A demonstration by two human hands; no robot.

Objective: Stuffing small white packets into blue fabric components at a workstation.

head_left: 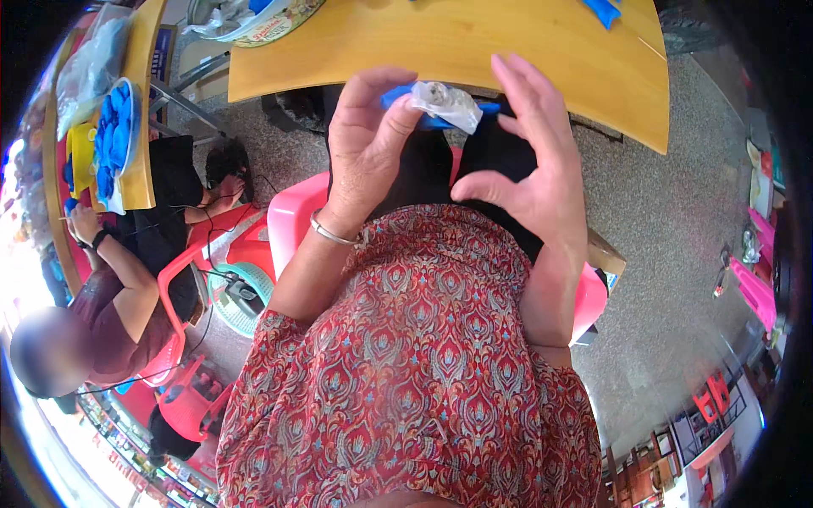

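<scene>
In front of my lap, my left hand (366,140) pinches a small blue cloth-like piece (393,96) between thumb and fingers. A crumpled, whitish, translucent plastic wrap (457,106) lies over the blue piece, with something greyish at its top that I cannot make out. The blue piece shows again past the wrap's right side. My right hand (544,165) is raised just to the right, fingers and thumb spread, holding nothing. A bangle circles my left wrist.
A yellow-brown table (449,52) spans the front, with a plastic tub (275,24) at its far left and a blue piece (603,13) at far right. Leftward, another person (140,309) works beside a tray (134,102) of blue pieces. A red chair (174,275) stands between us.
</scene>
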